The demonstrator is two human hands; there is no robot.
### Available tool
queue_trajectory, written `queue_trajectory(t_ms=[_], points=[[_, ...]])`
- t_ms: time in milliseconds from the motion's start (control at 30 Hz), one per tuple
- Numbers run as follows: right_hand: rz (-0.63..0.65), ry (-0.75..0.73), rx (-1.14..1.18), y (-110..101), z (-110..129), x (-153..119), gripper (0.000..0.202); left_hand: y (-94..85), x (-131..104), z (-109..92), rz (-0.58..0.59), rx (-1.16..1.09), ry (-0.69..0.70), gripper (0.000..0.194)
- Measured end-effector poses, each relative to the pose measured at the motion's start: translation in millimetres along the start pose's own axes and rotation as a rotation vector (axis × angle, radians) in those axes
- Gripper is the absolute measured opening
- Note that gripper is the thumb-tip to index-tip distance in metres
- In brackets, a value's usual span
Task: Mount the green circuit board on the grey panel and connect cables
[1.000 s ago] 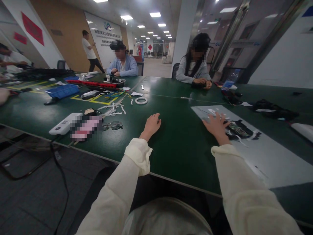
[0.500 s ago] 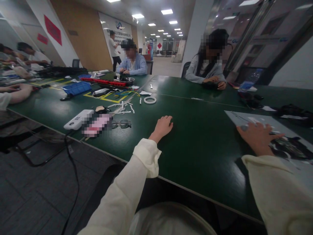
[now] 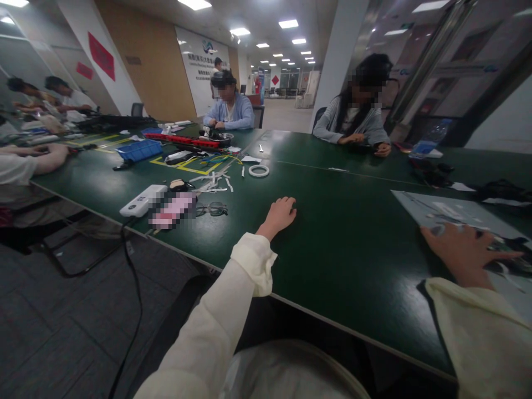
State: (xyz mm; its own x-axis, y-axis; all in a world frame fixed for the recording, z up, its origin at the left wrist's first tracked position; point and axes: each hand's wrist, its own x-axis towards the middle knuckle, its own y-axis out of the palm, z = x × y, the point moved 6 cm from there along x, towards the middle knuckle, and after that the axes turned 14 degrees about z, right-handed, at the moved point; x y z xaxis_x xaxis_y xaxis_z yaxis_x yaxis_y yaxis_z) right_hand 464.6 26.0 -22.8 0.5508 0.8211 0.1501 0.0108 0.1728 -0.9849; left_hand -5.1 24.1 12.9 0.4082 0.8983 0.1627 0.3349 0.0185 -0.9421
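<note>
My left hand [image 3: 281,215] lies on the green table [image 3: 332,244], fingers loosely bent and a little apart, with nothing in it. Off to the right, my right hand [image 3: 459,250] is spread over a light grey board [image 3: 415,208]. Its fingers reach to a dark piece with cables [image 3: 513,246] at the right edge of the view, and I cannot make out what kind of thing that is. Small pale strips lie on the board past my fingers. A white tape roll [image 3: 259,171] lies beyond my left hand.
To the left are eyeglasses [image 3: 211,209], a pink blurred item [image 3: 173,209], a white device [image 3: 143,200] with a black cable, and paper strips [image 3: 216,182]. Farther back stand a blue bin [image 3: 139,149] and red bars [image 3: 183,139]. Two people [image 3: 228,108] sit across the table.
The view has swung slightly left, so most things sit farther right. My right hand has shifted a little to the right over the board. My left hand stays on the table.
</note>
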Motion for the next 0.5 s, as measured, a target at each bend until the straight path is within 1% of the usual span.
queue_trajectory(t_ms=[100,167,300,467,500], points=[[0.035,0.051,0.015,0,-6,4,0.074,2.0,0,1,-0.001,0.013,0.002,0.022],[0.051,0.067,0.023,-2,-9,4,0.076,2.8,1,2,-0.004,0.017,0.010,0.022],[0.077,0.069,0.051,-7,-12,0,0.076,3.2,1,3,0.008,0.014,0.024,0.022],[0.077,0.084,0.117,-7,-19,-1,0.085,2.8,2,3,0.034,0.011,0.019,0.022],[0.082,0.067,0.140,-7,-21,0,0.087,2.9,2,3,0.034,0.010,0.019,0.022]])
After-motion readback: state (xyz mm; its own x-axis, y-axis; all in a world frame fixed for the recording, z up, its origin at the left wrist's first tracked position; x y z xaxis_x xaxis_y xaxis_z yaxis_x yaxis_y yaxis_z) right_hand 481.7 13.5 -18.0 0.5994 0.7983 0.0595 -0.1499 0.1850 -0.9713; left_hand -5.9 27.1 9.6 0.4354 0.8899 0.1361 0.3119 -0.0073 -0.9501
